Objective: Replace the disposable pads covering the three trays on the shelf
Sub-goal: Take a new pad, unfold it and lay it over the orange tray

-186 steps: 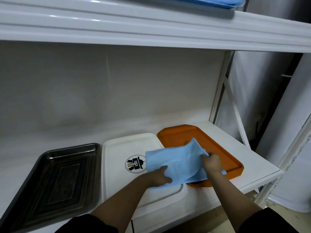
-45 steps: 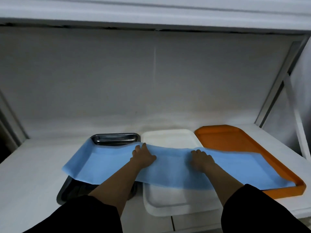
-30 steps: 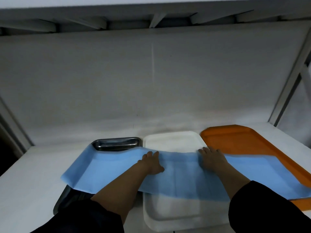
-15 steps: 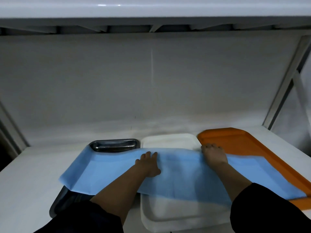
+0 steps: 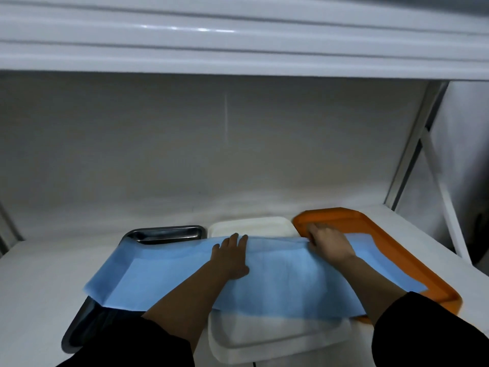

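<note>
A long blue disposable pad (image 5: 277, 276) lies spread across three trays side by side on the shelf: a metal tray (image 5: 164, 232) at left, a white tray (image 5: 251, 225) in the middle, an orange tray (image 5: 344, 217) at right. My left hand (image 5: 231, 254) presses flat on the pad over the white tray, fingers straight. My right hand (image 5: 328, 241) rests on the pad's far edge at the orange tray's left side, fingers bent at the edge. The near strips of the white and metal trays show uncovered.
The white shelf board (image 5: 39, 282) extends left of the trays. A grey back wall (image 5: 211, 154) stands behind. An upper shelf (image 5: 238, 35) overhangs close above. The shelf frame post (image 5: 412, 147) rises at right.
Since the earliest frame the folded pad has been opened out across all three trays. In the last second both hands slid toward the back edge; my right hand shifted right onto the orange tray.
</note>
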`<state>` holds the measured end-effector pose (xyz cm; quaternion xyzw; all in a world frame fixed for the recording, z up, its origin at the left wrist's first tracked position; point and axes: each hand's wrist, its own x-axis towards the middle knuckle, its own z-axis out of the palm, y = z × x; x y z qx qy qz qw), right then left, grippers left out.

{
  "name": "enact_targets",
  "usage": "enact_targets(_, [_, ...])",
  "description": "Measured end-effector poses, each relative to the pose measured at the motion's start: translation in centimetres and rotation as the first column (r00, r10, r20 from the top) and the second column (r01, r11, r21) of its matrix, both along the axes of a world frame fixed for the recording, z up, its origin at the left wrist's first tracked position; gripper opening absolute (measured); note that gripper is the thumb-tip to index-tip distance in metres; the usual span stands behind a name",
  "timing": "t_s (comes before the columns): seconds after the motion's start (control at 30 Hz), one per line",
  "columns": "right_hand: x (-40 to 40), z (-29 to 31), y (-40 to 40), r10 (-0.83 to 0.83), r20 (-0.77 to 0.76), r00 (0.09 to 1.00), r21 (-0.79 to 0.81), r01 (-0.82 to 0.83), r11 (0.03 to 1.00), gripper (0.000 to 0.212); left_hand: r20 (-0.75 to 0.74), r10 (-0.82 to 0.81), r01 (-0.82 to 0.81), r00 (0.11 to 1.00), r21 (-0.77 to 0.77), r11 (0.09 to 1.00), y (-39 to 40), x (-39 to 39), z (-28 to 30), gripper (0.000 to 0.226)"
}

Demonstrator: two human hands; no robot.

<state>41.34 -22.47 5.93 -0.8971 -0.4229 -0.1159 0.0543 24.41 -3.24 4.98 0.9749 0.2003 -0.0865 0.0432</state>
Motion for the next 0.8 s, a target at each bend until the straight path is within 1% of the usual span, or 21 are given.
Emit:
enact_targets(0.03, [-0.2, 0.2, -0.5, 0.032, -0.010, 0.999, 0.027, -0.031, 0.999, 0.009, 0.030, -0.021, 0.020, 0.999, 0.002, 1.000, -0.2, 0.2, 0.1, 0.085])
enact_targets(0.07, [-0.5, 0.4, -0.8, 0.059, -0.012, 0.998, 0.056, -0.058, 0.997, 0.012, 0.063, -0.040, 0.040, 0.997, 0.008, 0.999, -0.2, 0.3, 0.1, 0.088])
enact_targets(0.13, [-0.9, 0.9, -1.4, 0.110, 0.042, 0.993, 0.092, -0.113, 0.989, 0.013, 0.152, -0.088, 0.083, 0.984, 0.038, 0.996, -0.6, 0.8, 0.2, 0.092])
enact_targets(0.17, [-1.0, 1.0, -1.8, 0.142, 0.091, 0.986, 0.098, -0.151, 0.984, 0.014, 0.191, -0.120, 0.110, 0.974, 0.061, 0.992, -0.9, 1.0, 0.3, 0.094])
enact_targets(0.23, [-1.4, 1.4, -2.4, 0.213, 0.233, 0.949, 0.096, -0.240, 0.966, 0.023, 0.232, -0.175, 0.154, 0.957, 0.106, 0.982, -1.4, 1.3, 0.7, 0.092])
enact_targets(0.3, [-2.0, 1.8, -3.3, 0.259, 0.334, 0.906, 0.080, -0.301, 0.950, 0.034, 0.231, -0.214, 0.183, 0.949, 0.149, 0.972, -1.9, 1.4, 1.1, 0.086])
enact_targets(0.37, [-2.6, 2.2, -4.1, 0.278, 0.405, 0.871, 0.099, -0.343, 0.934, 0.039, 0.217, -0.235, 0.192, 0.948, 0.201, 0.961, -1.9, 1.4, 1.1, 0.077])
enact_targets(0.4, [-2.8, 2.3, -4.3, 0.276, 0.441, 0.854, 0.113, -0.358, 0.927, 0.037, 0.214, -0.231, 0.184, 0.949, 0.219, 0.958, -1.7, 1.3, 1.0, 0.072])
enact_targets(0.5, [-3.7, 2.7, -5.3, 0.257, 0.537, 0.803, 0.096, -0.361, 0.928, 0.016, 0.200, -0.189, 0.123, 0.961, 0.304, 0.945, -0.8, 0.2, 0.8, 0.049])
enact_targets(0.6, [-4.5, 2.7, -6.4, 0.231, 0.570, 0.789, 0.100, -0.346, 0.933, 0.012, 0.180, -0.182, 0.077, 0.967, 0.473, 0.878, 0.2, -1.7, 1.3, 0.031])
enact_targets(0.67, [-4.9, 2.5, -7.2, 0.215, 0.578, 0.787, 0.108, -0.334, 0.936, 0.011, 0.212, -0.197, 0.060, 0.957, 0.522, 0.851, 0.9, -3.1, 1.9, 0.022])
enact_targets(0.7, [-5.5, 2.5, -7.8, 0.202, 0.577, 0.791, 0.113, -0.322, 0.940, 0.011, 0.219, -0.225, 0.076, 0.950, 0.536, 0.841, 1.2, -4.0, 2.2, 0.021])
enact_targets(0.77, [-6.6, 2.4, -8.9, 0.179, 0.569, 0.803, 0.123, -0.298, 0.947, 0.012, 0.258, -0.294, 0.081, 0.920, 0.611, 0.788, 2.0, -5.7, 2.4, 0.033])
enact_targets(0.8, [-7.0, 2.2, -9.4, 0.171, 0.563, 0.809, 0.126, -0.289, 0.949, 0.013, 0.275, -0.325, 0.082, 0.905, 0.637, 0.767, 2.5, -6.5, 2.1, 0.036])
